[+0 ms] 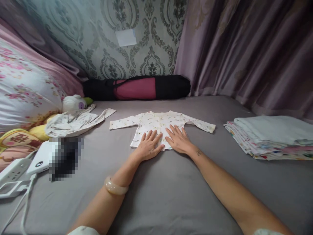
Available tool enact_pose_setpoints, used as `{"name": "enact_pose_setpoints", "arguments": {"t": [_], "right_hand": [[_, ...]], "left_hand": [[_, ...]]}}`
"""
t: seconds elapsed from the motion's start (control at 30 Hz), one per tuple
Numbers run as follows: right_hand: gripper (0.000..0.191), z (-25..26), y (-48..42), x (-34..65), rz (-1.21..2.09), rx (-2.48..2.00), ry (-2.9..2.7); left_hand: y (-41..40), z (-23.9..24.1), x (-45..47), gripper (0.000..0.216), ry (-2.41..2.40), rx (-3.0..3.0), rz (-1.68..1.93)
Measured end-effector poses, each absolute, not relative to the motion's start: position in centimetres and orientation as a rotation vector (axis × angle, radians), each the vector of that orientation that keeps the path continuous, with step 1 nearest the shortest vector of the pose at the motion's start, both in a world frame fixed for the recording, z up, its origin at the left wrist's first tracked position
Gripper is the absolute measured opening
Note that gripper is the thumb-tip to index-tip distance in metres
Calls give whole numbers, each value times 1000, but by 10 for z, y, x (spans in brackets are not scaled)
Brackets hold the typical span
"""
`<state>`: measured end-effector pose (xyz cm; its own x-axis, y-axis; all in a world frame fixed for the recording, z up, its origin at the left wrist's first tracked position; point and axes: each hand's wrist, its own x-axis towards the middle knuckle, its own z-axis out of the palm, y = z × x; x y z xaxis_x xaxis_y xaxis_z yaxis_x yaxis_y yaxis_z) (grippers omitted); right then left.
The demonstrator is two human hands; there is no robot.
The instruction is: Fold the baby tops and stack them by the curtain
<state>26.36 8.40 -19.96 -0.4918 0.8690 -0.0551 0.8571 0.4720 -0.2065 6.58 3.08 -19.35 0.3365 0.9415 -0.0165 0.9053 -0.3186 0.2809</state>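
Observation:
A small white long-sleeved baby shirt [156, 122] with tiny coloured prints lies spread flat on the grey bed sheet [171, 189], sleeves out to both sides. My left hand [149, 145] rests flat on its lower left part, fingers stretched out. My right hand [178, 139] lies flat beside it on the lower right part, fingers spread. Both palms press on the cloth and hold nothing. A pale bangle [115, 187] sits on my left wrist.
A stack of folded cloths [271, 137] lies at the right. A crumpled garment [73, 122] and a soft toy [73, 102] lie at the left near floral pillows [24, 88]. A black and pink roll bag [137, 87] lies against the wall. A power strip [14, 171] and white device [41, 158] sit at the near left.

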Motion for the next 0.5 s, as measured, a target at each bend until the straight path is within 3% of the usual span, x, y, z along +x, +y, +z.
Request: {"name": "enact_pose_setpoints", "arguments": {"t": [0.2,0.33,0.5], "right_hand": [[61,-192,87,262,336,-1557,-2667],[45,-181,106,254,307,-1548,-2632],[51,-186,145,233,232,-1696,-2446]], "left_hand": [[37,-193,84,55,1766,2380,430],[40,-198,90,58,1662,2461,308],[40,-204,91,60,1666,2490,237]]}}
